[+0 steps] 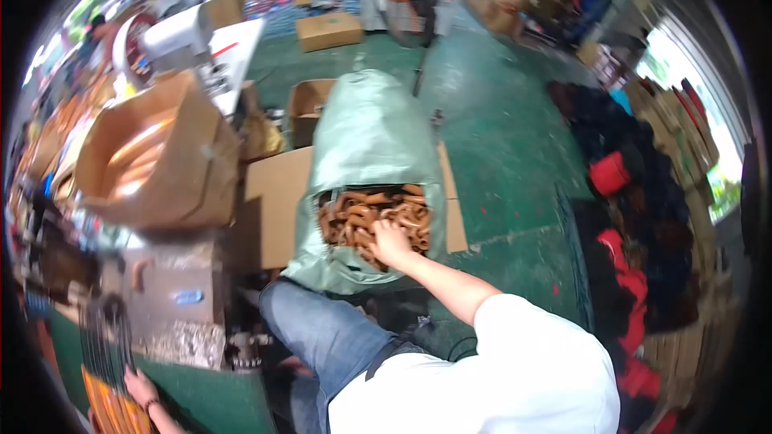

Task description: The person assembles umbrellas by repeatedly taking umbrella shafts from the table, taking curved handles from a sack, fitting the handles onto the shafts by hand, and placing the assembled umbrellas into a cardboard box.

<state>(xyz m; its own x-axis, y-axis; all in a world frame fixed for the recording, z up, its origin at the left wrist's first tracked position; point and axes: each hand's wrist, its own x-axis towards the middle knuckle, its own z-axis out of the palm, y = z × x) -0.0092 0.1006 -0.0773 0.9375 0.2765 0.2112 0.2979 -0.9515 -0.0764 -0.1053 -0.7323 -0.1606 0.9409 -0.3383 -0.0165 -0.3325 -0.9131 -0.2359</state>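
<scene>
A pale green woven sack (pixel 370 128) lies on the floor in front of me, its mouth facing my knees. Many brown curled pieces (pixel 354 217), which look like leather or plastic, fill the opening. My right hand (pixel 392 243) reaches into the mouth, its bent fingers closed on a brown piece; the fingertips are partly hidden. Far to the lower left, my left hand (pixel 141 386) is closed beside a dark rack of thin rods (pixel 107 333). What it holds there is blurred. Orange-brown strips (pixel 117 402) lie just below that hand.
Flattened cardboard (pixel 277 193) lies under the sack. A large open carton (pixel 201 181) with tan rolls stands at left, near a metal-topped machine table (pixel 173 281). Dark and red fabric piles (pixel 635 193) line the right side. Green floor (pixel 507 153) extends beyond the sack.
</scene>
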